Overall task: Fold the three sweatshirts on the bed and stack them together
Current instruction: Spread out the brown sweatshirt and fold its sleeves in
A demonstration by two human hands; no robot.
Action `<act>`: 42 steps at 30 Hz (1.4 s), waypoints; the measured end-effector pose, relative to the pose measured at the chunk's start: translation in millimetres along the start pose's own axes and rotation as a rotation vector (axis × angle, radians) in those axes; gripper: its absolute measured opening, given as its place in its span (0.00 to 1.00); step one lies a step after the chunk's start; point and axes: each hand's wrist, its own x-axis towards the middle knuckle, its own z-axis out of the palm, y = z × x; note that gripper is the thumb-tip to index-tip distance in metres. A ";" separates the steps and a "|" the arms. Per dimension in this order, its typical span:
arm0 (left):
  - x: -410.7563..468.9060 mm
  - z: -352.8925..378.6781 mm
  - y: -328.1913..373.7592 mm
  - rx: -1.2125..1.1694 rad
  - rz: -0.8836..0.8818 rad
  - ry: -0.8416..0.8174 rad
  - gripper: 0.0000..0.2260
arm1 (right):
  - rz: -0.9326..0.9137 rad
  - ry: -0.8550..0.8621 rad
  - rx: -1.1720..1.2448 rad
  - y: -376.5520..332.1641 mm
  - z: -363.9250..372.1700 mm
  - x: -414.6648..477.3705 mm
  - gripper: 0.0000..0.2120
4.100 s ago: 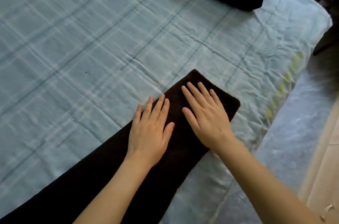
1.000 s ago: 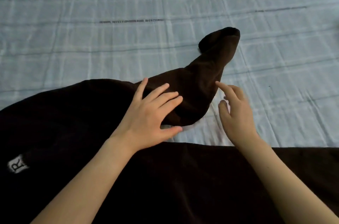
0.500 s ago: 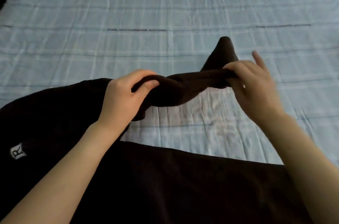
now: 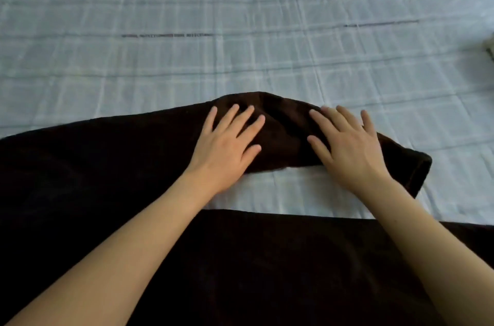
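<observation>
Grip apart on both sides: my left hand (image 4: pixel 227 144) and right hand (image 4: pixel 347 149) press flat on the sleeve (image 4: pixel 283 122) at frame centre, seemingly to flatten its bend, the dark sweatshirt (image 4: pixel 240 259) spread across the bed (image 4: pixel 240 31) along the lower frame.

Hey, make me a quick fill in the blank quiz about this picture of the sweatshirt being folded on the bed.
The left hand and right hand press flat on the ____ of the dark sweatshirt.
The cuff lies nearest the ____ hand.
The bedsheet underneath is light ____.
Missing words: sleeve, right, blue.
</observation>
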 end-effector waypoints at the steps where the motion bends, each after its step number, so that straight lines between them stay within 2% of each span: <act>1: -4.9 15.2 2.7 0.018 -0.017 -0.087 0.27 | 0.022 -0.064 -0.012 6.7 12.0 -12.6 0.28; 2: -7.8 29.5 2.6 0.033 -0.047 -0.167 0.27 | 0.027 -0.142 -0.024 14.0 23.1 -22.1 0.29; 4: -8.0 51.3 -1.0 0.066 -0.076 -0.215 0.27 | -0.018 -0.205 -0.019 28.7 36.6 -31.3 0.31; 6: -5.4 55.8 -1.1 0.070 -0.076 -0.197 0.27 | -0.031 -0.137 0.014 38.2 31.1 -33.1 0.32; 9: -7.9 43.6 7.3 0.003 -0.081 -0.132 0.27 | 0.115 0.022 0.097 51.2 9.9 -50.8 0.33; 11: -12.3 32.4 24.3 -0.099 -0.037 -0.037 0.25 | 0.160 0.023 0.174 63.9 -0.1 -70.0 0.35; 13: -10.8 23.9 49.2 -0.188 0.043 0.035 0.25 | 0.175 0.096 0.219 79.6 -3.6 -86.1 0.33; 15: 1.6 23.2 75.9 -0.248 0.108 0.065 0.25 | 0.315 0.236 0.357 94.1 -0.3 -92.6 0.31; 18: 32.9 27.7 110.0 -0.320 0.145 0.046 0.25 | 0.634 0.250 0.764 97.0 14.9 -95.6 0.31; 20: 55.8 35.5 129.1 -0.328 0.181 0.013 0.24 | 0.626 0.236 0.878 95.2 25.7 -97.0 0.29; 22: 76.6 42.0 145.3 -0.297 0.202 -0.030 0.24 | 0.574 0.286 0.888 97.0 27.9 -95.9 0.24; 26: 99.8 38.5 167.0 -0.276 0.150 -0.053 0.22 | 0.487 0.388 0.964 108.4 -2.7 -86.8 0.20; 29: 102.7 23.4 184.9 -0.423 0.170 0.112 0.22 | 0.370 0.476 0.938 139.4 -45.8 -80.4 0.20; 31: 111.1 18.4 195.8 -0.400 0.198 0.231 0.22 | 0.305 0.516 0.819 163.1 -66.4 -70.8 0.21; 32: 118.2 18.8 199.9 -0.363 0.189 0.221 0.23 | 0.294 0.491 0.729 172.8 -68.8 -64.5 0.21; 33: 125.9 20.8 202.8 -0.336 0.159 0.140 0.23 | 0.308 0.424 0.640 180.7 -66.0 -57.2 0.21; 35: 136.5 35.8 205.6 -0.274 0.078 -0.128 0.24 | 0.436 0.183 0.520 189.7 -49.3 -46.3 0.24; 37: 137.9 55.8 203.2 -0.175 0.070 -0.244 0.24 | 0.557 0.001 0.462 187.2 -25.1 -46.3 0.26; 38: 136.4 61.8 201.8 -0.144 0.099 -0.215 0.24 | 0.534 0.020 0.391 181.7 -14.9 -46.8 0.26; 40: 134.5 64.1 200.8 -0.113 0.165 -0.046 0.25 | 0.371 0.181 0.278 168.7 0.5 -41.8 0.24; 42: 135.0 68.3 197.9 -0.079 0.168 0.066 0.25 | 0.297 0.242 0.278 157.2 16.4 -30.6 0.24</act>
